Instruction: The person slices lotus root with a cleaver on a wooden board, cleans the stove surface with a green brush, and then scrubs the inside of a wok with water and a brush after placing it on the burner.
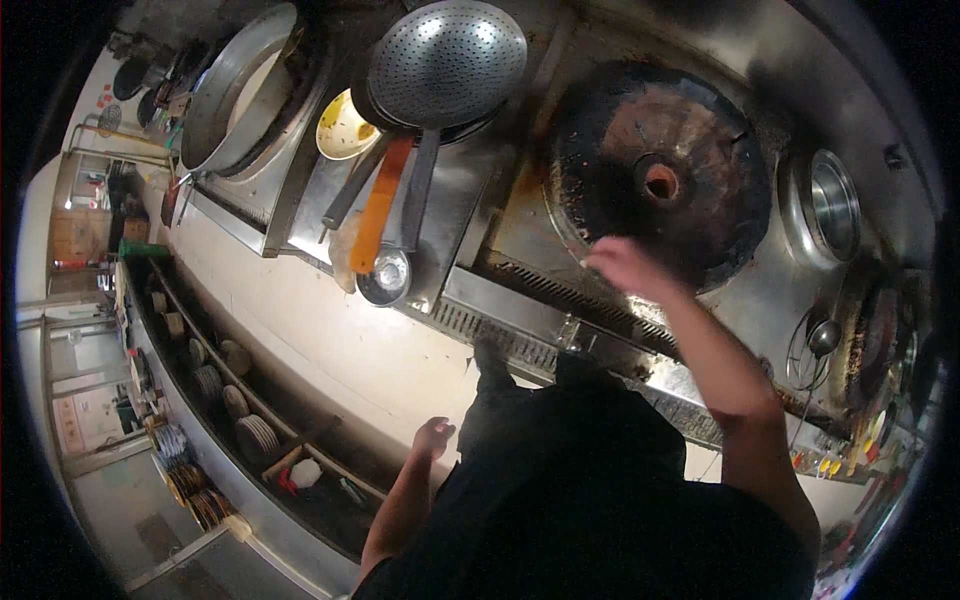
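My right hand (626, 264), somewhat blurred, is over the near rim of a large blackened wok burner (690, 142); its fingers look curled, and I cannot tell whether anything is in them. Down at my side, over the floor, my left hand (435, 437) is partly curled with no object visible in it. Left of the burner, a perforated steel strainer (450, 64) lies on top of dark pans, its handle pointing towards me. Beside that handle are an orange handle (382, 202) and a grey one. A small metal bowl (384, 276) sits under the handle ends.
A yellow-stained bowl (347, 126) and a wide metal pot (240, 97) stand to the left. To the right are a round steel container (832, 206) and a ladle (823, 337). Slotted drain grating (465, 319) edges the stove. Stacked plates (257, 435) fill the shelf of the counter behind me.
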Tool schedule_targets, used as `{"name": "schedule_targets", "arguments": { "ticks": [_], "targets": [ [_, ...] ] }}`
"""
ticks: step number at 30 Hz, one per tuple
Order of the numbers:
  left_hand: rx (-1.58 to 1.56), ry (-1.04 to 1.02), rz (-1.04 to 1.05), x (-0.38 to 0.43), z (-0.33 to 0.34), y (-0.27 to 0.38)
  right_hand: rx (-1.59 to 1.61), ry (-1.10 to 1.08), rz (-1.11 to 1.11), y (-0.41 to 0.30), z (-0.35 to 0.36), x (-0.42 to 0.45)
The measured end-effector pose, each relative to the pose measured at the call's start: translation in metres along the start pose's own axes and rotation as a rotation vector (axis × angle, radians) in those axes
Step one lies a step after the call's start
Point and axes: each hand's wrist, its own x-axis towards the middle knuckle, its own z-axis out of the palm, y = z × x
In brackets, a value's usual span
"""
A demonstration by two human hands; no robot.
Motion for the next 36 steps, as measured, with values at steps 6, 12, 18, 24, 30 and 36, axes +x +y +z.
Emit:
{"name": "schedule_targets", "arguments": {
  "ticks": [6, 12, 18, 24, 30, 36],
  "targets": [
    [0.056, 0.01, 0.172, 0.023, -0.074, -0.026, 0.163, 0.176, -0.18, 0.022, 0.191, 0.083],
    [-0.014, -0.086, 0.028, 0.072, -0.133, -0.178, -0.399, 0.112, -0.323, -0.004, 0.273, -0.003],
    [0.496, -0.124, 0.366, 0.113, -0.188, -0.187, -0.51, -0.278, -0.014, 0.237, 0.289, -0.113],
    [0.104, -0.072, 0.419, 0.078, -0.12, -0.05, -0.906, 0.188, 0.262, 0.427, 0.24, -0.262],
    [0.566, -0.047, 0.677, -0.014, -0.019, 0.077, -0.336, 0.403, 0.439, 0.513, 0.228, -0.326],
    [0.548, 0.139, 0.695, -0.082, 0.011, 0.11, -0.464, 0.376, 0.336, 0.556, 0.221, -0.348]
  ]
}}
